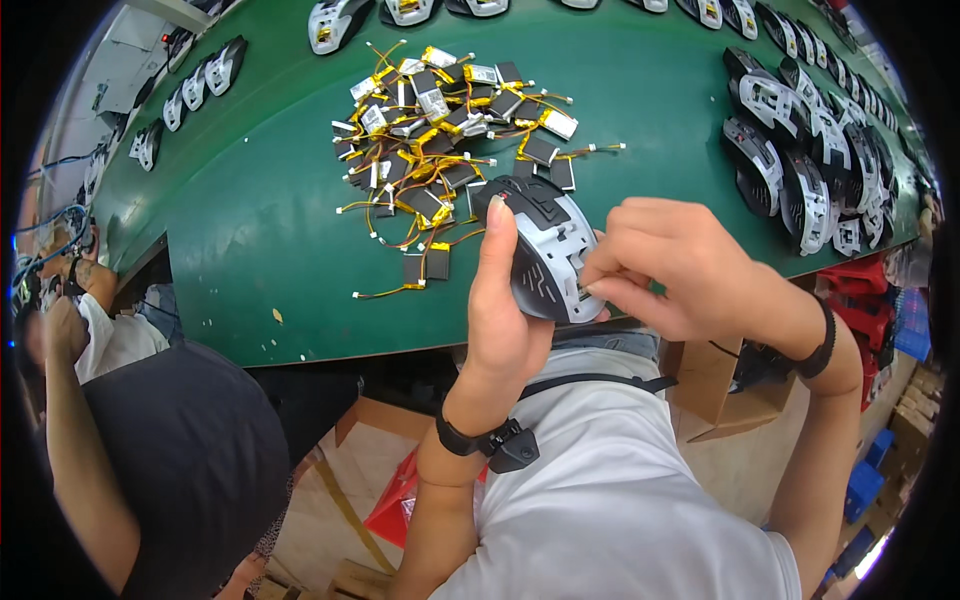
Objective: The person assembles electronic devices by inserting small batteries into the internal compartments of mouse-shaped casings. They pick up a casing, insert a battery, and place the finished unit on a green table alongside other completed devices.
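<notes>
My left hand (498, 325) grips a black and silver computer mouse (548, 250) just above the table's front edge, thumb along its near side. At the mouse's right side, my right hand (690, 265) has its thumb and forefinger pinched together against the silver part. What lies between those fingertips, if anything, is hidden. Right behind the mouse lies a loose heap of small flat batteries (432, 105), silver and dark grey, with yellow tape and thin coloured wires ending in white plugs.
On the green table (250, 250), several similar mice (800, 150) are heaped at the right. More mice (205, 80) stand at the left and along the far edge. A person in a dark top (180, 450) sits close on my left. A cardboard box (720, 390) stands below the table.
</notes>
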The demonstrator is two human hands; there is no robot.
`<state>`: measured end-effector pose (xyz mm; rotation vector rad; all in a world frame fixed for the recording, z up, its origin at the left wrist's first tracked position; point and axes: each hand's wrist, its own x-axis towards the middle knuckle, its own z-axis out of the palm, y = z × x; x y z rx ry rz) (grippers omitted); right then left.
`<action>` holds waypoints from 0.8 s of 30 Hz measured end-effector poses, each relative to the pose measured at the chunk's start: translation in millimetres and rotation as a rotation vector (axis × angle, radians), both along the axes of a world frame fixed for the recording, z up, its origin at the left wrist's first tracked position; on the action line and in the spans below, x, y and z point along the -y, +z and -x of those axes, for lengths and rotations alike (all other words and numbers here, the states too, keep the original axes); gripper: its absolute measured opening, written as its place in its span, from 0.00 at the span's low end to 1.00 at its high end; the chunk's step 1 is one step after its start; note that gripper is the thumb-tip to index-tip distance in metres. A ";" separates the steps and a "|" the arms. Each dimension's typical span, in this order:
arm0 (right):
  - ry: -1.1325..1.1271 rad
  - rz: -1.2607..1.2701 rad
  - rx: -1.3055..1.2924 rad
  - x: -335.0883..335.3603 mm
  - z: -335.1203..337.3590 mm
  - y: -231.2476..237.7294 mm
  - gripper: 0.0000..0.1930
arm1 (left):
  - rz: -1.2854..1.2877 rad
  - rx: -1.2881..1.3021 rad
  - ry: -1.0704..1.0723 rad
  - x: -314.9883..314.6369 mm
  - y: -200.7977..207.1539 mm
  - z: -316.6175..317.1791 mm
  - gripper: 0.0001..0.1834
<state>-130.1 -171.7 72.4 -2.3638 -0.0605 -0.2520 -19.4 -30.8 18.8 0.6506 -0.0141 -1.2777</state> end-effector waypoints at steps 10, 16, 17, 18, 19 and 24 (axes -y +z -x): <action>-0.025 0.300 0.228 -11.6 6.5 -1.6 0.12 | -0.050 0.009 0.141 5.1 5.2 2.1 0.33; -0.032 0.400 0.297 -22.3 16.1 -2.7 0.16 | -0.004 0.157 0.130 5.3 9.9 8.7 0.31; -0.052 0.460 0.324 -25.2 16.8 -5.0 0.16 | 0.003 0.185 0.150 6.8 12.1 7.5 0.31; -0.079 0.519 0.342 -28.3 20.7 -8.1 0.17 | 0.005 0.198 0.150 8.3 11.3 7.3 0.32; -0.103 0.509 0.313 -32.5 23.6 -9.7 0.18 | 0.007 0.212 0.150 9.0 10.2 5.7 0.32; -0.283 -0.026 0.234 -40.1 25.7 -21.9 0.19 | 0.065 0.303 0.232 6.2 8.2 -1.1 0.39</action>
